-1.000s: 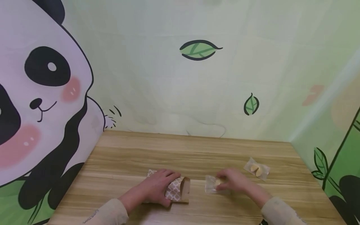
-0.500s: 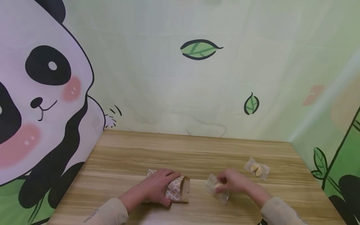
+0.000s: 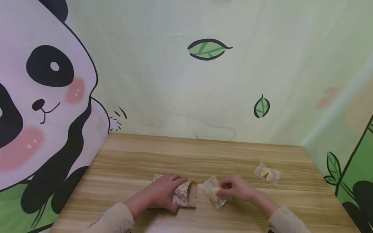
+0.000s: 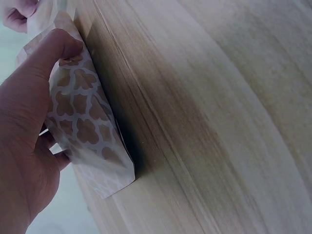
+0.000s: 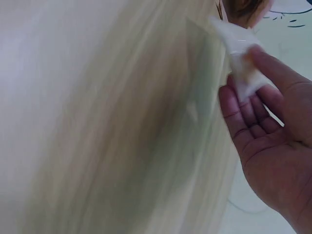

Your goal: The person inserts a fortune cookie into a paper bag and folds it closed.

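Note:
My left hand [image 3: 166, 193] grips a brown paper bag [image 3: 181, 195] with a white lattice pattern, which lies on its side on the table. The bag's mouth gapes to the right, towards my other hand. In the left wrist view the thumb presses on the patterned side of the bag [image 4: 83, 112], with fingers round its far side. Just right of the mouth, my right hand [image 3: 237, 188] pinches a fortune cookie in a clear wrapper [image 3: 212, 191]. The right wrist view shows the wrapper [image 5: 239, 44] blurred between thumb and fingers.
A second wrapped fortune cookie [image 3: 267, 174] lies at the right on the wooden table [image 3: 180, 149]. Behind the table hangs a pale green backdrop [image 3: 163, 81] with printed leaves, and a large panda [image 3: 52, 97] covers the left side.
The right hand has turned the wrapped fortune cookie and carried it left, closer to the bag's mouth. My left hand and the bag have stayed nearly in place.

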`<move>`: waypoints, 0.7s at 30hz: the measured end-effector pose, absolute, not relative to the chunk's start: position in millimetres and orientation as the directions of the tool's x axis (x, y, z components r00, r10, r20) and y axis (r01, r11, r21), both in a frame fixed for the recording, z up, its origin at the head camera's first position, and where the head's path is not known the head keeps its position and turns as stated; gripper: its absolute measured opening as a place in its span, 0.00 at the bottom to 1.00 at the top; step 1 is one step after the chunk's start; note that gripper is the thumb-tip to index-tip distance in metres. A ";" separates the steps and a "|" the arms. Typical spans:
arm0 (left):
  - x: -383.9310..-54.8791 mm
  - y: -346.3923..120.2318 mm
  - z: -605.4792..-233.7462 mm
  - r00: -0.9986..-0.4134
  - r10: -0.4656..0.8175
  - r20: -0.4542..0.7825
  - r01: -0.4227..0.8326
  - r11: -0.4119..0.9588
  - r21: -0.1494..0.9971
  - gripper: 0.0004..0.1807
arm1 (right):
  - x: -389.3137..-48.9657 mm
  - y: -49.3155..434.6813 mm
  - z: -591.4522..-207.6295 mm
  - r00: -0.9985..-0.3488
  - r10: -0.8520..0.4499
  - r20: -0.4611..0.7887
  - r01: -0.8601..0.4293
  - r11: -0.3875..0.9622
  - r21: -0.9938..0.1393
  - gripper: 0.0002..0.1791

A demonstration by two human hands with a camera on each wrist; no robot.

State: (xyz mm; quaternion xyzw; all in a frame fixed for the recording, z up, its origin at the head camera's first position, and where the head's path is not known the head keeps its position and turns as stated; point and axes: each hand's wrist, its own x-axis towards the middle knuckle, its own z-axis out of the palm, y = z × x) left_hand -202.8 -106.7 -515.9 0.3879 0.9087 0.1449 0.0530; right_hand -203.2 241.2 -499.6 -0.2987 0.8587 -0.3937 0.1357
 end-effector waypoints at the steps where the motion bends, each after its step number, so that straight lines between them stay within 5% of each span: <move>1: -203.0 -106.7 -516.1 -0.699 0.715 0.015 0.684 0.662 0.305 0.57 | -202.4 238.0 -501.4 -0.789 -0.614 0.011 -0.393 0.491 -0.778 0.13; 21: -197.6 -104.6 -514.0 -0.741 0.672 0.005 0.627 0.689 0.364 0.61 | -214.7 185.1 -508.4 -0.819 -0.574 0.011 -0.364 0.503 -0.784 0.11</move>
